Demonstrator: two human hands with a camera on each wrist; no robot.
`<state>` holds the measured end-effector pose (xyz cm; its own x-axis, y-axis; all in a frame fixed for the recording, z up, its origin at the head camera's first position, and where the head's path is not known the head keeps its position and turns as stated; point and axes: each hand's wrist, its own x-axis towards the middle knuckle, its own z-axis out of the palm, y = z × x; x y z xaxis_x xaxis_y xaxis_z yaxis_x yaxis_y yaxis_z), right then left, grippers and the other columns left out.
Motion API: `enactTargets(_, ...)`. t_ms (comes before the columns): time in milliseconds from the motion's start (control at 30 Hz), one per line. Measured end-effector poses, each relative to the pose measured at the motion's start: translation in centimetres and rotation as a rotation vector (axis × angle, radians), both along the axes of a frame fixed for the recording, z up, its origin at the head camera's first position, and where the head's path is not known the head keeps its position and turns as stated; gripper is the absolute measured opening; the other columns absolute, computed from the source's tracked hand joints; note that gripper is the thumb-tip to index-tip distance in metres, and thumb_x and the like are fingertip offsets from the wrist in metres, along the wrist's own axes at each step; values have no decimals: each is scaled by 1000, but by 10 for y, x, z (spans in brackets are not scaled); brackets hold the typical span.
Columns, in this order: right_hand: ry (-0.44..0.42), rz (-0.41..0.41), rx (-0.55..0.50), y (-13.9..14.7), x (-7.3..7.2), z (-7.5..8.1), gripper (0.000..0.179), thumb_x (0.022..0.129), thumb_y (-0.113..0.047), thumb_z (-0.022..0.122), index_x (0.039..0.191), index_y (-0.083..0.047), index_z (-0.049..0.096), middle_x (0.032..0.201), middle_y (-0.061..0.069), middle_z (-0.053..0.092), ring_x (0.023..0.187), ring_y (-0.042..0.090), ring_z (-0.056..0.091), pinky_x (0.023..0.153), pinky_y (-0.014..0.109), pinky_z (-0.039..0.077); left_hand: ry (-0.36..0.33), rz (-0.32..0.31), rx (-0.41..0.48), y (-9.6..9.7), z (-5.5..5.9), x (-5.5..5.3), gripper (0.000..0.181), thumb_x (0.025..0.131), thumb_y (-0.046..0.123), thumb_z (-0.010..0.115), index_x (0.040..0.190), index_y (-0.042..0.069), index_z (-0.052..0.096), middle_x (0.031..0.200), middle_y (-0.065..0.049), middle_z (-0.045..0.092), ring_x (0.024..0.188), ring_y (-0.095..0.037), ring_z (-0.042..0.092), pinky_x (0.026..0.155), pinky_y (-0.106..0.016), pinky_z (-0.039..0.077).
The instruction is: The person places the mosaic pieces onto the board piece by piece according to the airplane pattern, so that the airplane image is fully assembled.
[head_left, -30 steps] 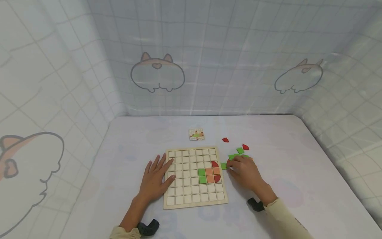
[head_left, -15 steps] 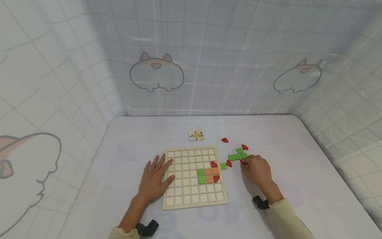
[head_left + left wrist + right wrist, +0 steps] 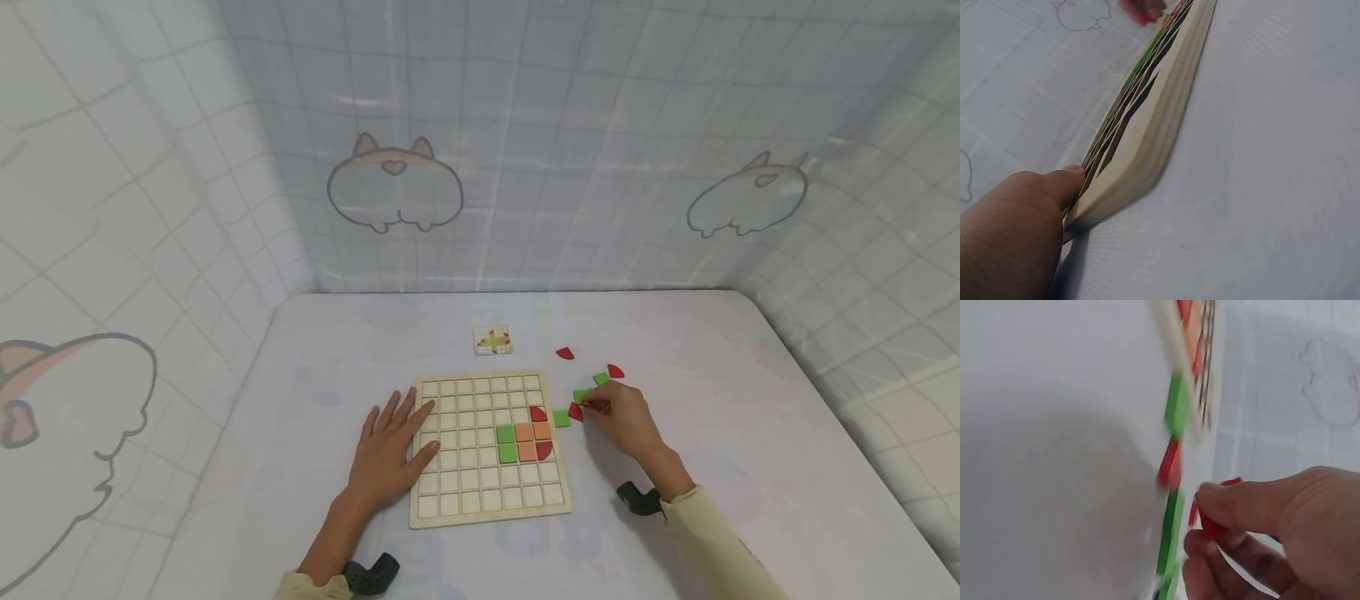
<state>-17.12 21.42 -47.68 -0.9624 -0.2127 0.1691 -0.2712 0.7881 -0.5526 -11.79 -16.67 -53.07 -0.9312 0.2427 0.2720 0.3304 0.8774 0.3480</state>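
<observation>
The pale board (image 3: 488,455) is patterned with a square grid, its pieces (image 3: 527,451) are coloured green, orange and red, and the walls (image 3: 555,125) are grey-lined.

I'm facing pale grey, grid-printed sheeting (image 3: 570,200) across the upper frame, a rounded, pink-eared animal outline (image 3: 396,192) upper left of centre, a slanted twin (image 3: 750,200) upper right, a whitish, faintly patterned counter (image 3: 360,333) below.

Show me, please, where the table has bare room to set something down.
Bare table lies left of the left hand, left of the pattern card, and right of the right hand. Crowded is the strip right of the wooden grid board, where green squares and red quarter-circles lie.
</observation>
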Motion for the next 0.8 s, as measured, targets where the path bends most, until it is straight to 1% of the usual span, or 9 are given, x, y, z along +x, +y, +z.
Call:
enactTargets(133, 35, 53, -93, -24, -7, 2, 14, 83, -5, 78, 96, -7, 78, 90, -1, 72, 77, 15, 62, 64, 30, 53, 3, -4, 2, -1, 2, 1, 67, 95, 56, 51, 151, 21, 42, 159, -9, 27, 147, -33, 16, 115, -56, 8)
enactTargets(267, 43, 105, -165, -48, -19, 2, 10, 84, -6, 78, 92, -11, 78, 89, -4, 71, 78, 14, 62, 60, 28, 52, 5, -6, 5, -1, 3, 2, 67, 95, 56, 52, 151, 20, 43, 159, -9, 27, 147, -34, 17, 115, -56, 8)
enactTargets(333, 23, 129, -211, -58, -25, 2, 9, 85, -6, 77, 92, -12, 77, 88, -5, 70, 78, 14, 63, 60, 28, 52, 5, -6, 3, -1, 2, 2, 67, 95, 56, 52, 151, 20, 43, 159, -9, 28, 147, -34, 17, 115, -57, 9)
enactTargets(433, -12, 161, -277, -72, -32, 3, 12, 85, -6, 77, 97, -8, 76, 85, -5, 71, 75, 13, 64, 61, 29, 54, 2, -6, -2, -1, 2, 1, 67, 95, 56, 52, 151, 20, 43, 159, -10, 28, 147, -34, 17, 115, -57, 9)
enactTargets(533, -54, 192, -324, -85, -38, 4, 12, 87, -6, 75, 99, -7, 75, 84, -4, 71, 73, 12, 65, 65, 32, 55, 2, -4, 5, -1, 3, 1, 66, 95, 55, 52, 151, 20, 43, 159, -10, 28, 147, -34, 17, 115, -57, 9)
enactTargets(667, -108, 220, -339, -98, -44, 4, 6, 87, -8, 75, 93, -8, 76, 83, -3, 71, 73, 11, 66, 67, 32, 56, 2, -5, 12, -1, 2, 1, 66, 95, 55, 52, 151, 20, 43, 159, -9, 27, 147, -34, 16, 115, -57, 8)
enactTargets(800, -182, 232, -339, -107, -49, 3, 4, 86, -8, 75, 90, -8, 76, 83, -1, 70, 72, 13, 66, 65, 30, 56, -1, -7, 13, -1, 1, 0, 66, 95, 55, 52, 151, 20, 43, 159, -9, 27, 147, -33, 16, 115, -57, 8)
